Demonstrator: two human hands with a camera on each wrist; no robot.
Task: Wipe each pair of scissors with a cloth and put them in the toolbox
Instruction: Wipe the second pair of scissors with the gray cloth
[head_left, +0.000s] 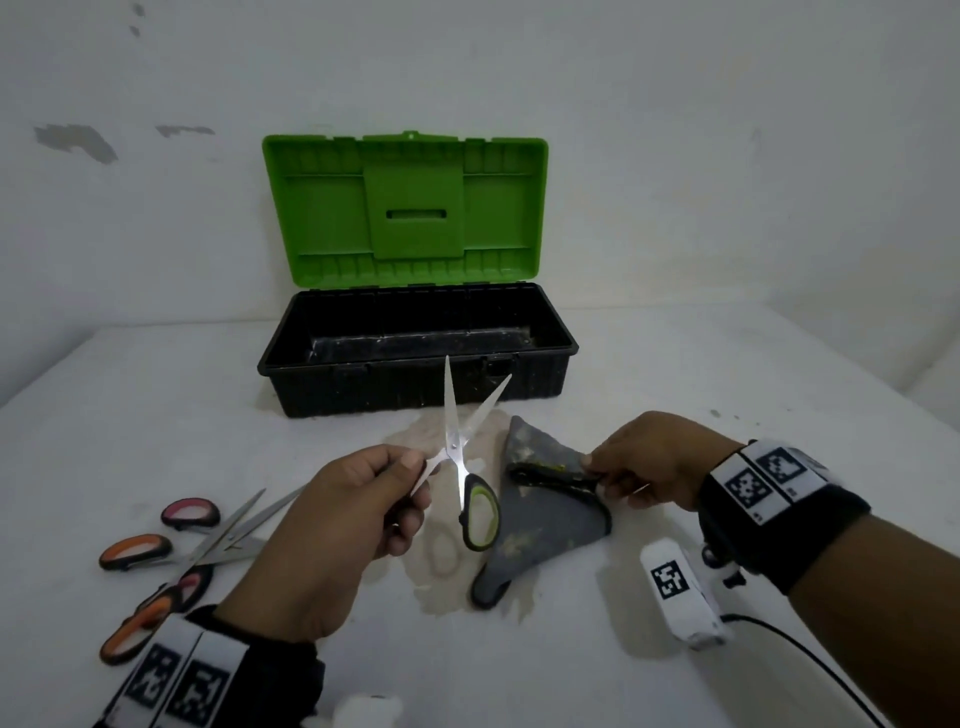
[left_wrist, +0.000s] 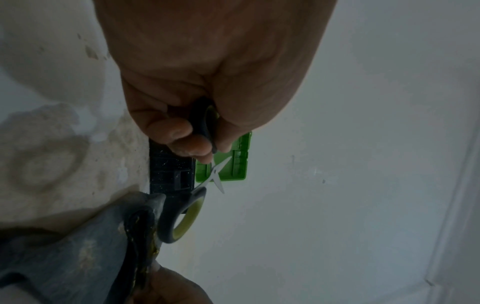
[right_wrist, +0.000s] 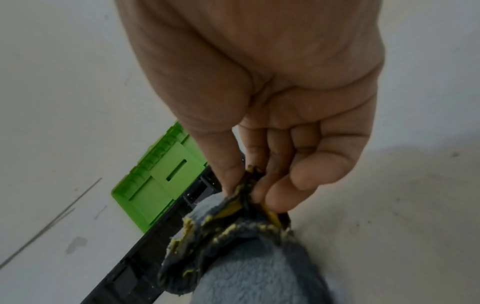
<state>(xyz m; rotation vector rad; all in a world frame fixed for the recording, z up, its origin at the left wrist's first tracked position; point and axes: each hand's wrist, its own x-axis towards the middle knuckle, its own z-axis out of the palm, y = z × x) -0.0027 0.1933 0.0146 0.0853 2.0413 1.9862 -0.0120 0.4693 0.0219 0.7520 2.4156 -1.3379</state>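
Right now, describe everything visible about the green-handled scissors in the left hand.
The green-handled scissors have shiny metal blades and black handle loops lined in yellow-green. They are spread open in an X, tips pointing up toward the open toolbox, held clear above the table. The left hand grips one loop; the other loop hangs free, close beside the grey cloth, which the right hand pinches by its edge. Any contact between loop and cloth cannot be told.
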